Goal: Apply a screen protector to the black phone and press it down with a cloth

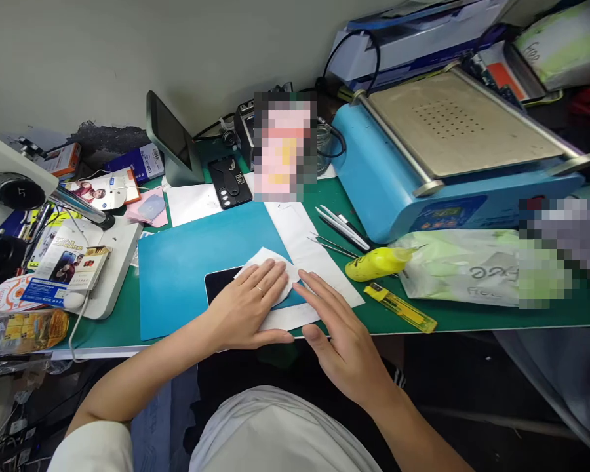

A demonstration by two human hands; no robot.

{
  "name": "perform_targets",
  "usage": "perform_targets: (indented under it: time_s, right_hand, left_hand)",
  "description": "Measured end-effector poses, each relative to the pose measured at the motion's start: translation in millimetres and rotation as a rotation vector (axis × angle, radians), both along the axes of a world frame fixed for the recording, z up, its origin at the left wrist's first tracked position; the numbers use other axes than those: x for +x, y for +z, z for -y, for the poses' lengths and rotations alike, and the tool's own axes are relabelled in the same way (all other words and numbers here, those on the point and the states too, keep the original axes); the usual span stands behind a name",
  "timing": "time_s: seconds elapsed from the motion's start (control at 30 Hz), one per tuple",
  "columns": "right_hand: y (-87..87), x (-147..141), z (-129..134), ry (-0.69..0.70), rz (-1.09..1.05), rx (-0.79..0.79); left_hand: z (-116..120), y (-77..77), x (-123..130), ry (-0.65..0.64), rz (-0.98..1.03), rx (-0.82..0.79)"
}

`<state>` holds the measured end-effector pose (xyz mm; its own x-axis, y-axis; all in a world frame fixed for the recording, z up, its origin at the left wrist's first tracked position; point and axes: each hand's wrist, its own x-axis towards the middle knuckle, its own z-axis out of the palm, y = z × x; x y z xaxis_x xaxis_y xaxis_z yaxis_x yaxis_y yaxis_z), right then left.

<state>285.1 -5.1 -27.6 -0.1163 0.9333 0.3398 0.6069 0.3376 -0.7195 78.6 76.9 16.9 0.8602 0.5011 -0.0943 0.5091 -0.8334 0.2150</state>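
Note:
My left hand [246, 308] lies flat, fingers stretched out, on a folded white tissue [291, 280]. Under the tissue is a flat device with a dark screen [217, 282], a phone or tablet; my hand and forearm cover most of it. It rests on a blue mat [177, 269]. Just right of the tissue, my right hand [344, 344] hovers near the table edge with its fingers apart and nothing in it. A strip of white paper [332, 269] runs beside the mat and partly beneath the hands.
Right of the paper are tweezers [341, 247], a yellow bottle [376, 263], a yellow blade case [400, 307] and a plastic packet [462, 269]. A blue heating plate machine [452, 151] stands behind. A microscope stand [113, 275] is left; a black phone back [230, 182] lies beyond the mat.

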Motion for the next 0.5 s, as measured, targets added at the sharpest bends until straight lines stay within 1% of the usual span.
perform_targets:
  time_s: [0.07, 0.1, 0.2, 0.3, 0.37, 0.43, 0.5]
  right_hand:
    - [0.4, 1, 0, -0.003, -0.001, -0.016]
    - [0.2, 2, -1, -0.003, -0.002, -0.015]
    - [-0.4, 2, -2, 0.004, -0.003, -0.003]
    - [-0.1, 1, 0, 0.005, -0.011, 0.003]
    - [0.9, 1, 1, 0.013, -0.011, -0.003]
    - [2.1, 1, 3, 0.036, 0.001, -0.022]
    - [3.3, 2, 4, 0.062, 0.021, -0.042]
  left_hand:
    - [0, -1.7, 1, -0.011, 0.011, -0.010]
    - [1, -1.5, -2, -0.011, 0.011, -0.014]
    - [8, 1.8, -25, 0.021, -0.017, -0.005]
    - [23, 5.7, -52, 0.123, -0.073, 0.039]
    - [36, 7.3, -66, 0.198, -0.098, 0.069]
    - [51, 8.0, -74, 0.255, -0.110, 0.090]
    - [63, 8.1, -76, 0.301, -0.113, 0.110]
